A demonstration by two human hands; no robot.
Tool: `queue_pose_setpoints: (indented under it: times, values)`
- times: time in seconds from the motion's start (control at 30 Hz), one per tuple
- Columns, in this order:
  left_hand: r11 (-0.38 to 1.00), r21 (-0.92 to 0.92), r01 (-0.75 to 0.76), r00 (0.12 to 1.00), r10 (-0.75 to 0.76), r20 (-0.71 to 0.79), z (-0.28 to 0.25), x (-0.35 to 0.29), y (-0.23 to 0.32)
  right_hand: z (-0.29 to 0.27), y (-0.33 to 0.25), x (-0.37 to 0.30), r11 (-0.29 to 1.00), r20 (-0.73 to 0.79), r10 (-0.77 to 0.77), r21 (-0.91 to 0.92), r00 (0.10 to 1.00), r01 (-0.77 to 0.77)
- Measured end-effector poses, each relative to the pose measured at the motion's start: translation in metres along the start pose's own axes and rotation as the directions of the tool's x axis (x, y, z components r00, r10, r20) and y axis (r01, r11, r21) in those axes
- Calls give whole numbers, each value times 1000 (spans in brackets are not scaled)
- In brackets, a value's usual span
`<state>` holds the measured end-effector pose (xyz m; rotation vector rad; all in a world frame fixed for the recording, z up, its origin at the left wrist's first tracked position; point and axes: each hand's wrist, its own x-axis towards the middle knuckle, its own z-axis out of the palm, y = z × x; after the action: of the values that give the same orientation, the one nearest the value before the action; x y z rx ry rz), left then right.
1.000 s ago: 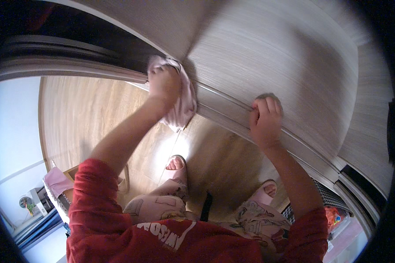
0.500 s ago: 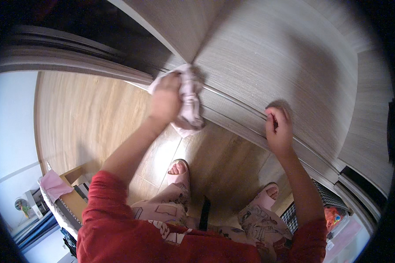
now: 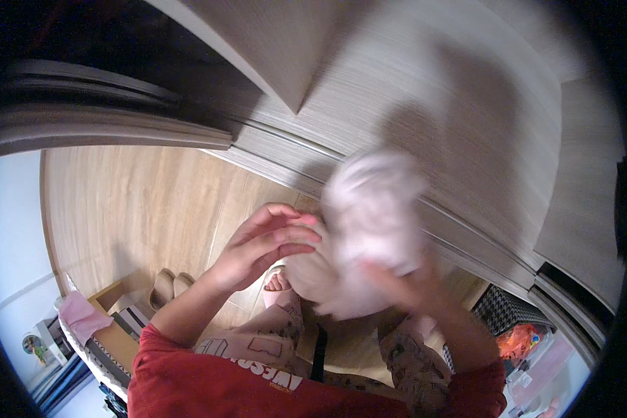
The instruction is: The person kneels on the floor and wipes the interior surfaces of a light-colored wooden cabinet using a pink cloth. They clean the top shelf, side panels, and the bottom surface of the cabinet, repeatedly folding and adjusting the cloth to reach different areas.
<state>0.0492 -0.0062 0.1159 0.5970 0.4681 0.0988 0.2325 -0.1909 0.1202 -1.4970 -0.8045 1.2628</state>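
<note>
A pale pink cloth (image 3: pixel 373 223), blurred by motion, is bunched up in front of my chest. My right hand (image 3: pixel 414 289) is under and behind it, also blurred, and seems to grip it from below. My left hand (image 3: pixel 268 244) is just left of the cloth with its fingers spread and slightly curled, its fingertips close to the cloth's edge and nothing in its grasp. Both hands are held away from the grey wood-grain wardrobe door (image 3: pixel 467 90) ahead of me.
The wardrobe's sliding rail (image 3: pixel 279 150) runs diagonally across a light wooden floor (image 3: pixel 132 202). Beige slippers (image 3: pixel 171 284) and a cardboard box (image 3: pixel 108 334) with a pink rag lie at the lower left. A houndstooth basket (image 3: pixel 505 317) and orange things sit at the lower right.
Both hands have come off the wardrobe rail and drawn back toward my body. The cloth has passed from my left hand over to my right.
</note>
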Motion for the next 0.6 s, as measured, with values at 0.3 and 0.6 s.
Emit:
queue_pose_setpoints:
  times: [0.3, 0.6]
  values:
    - [878, 455, 150, 985, -171, 5, -30, 3, -55, -128, 36, 157, 102, -265, -662, -959, 701, -266]
    - [714, 699, -50, 959, 229, -166, -72, -5, -40, 39, 7, 84, 918, 264, 66, -395, 962, 45]
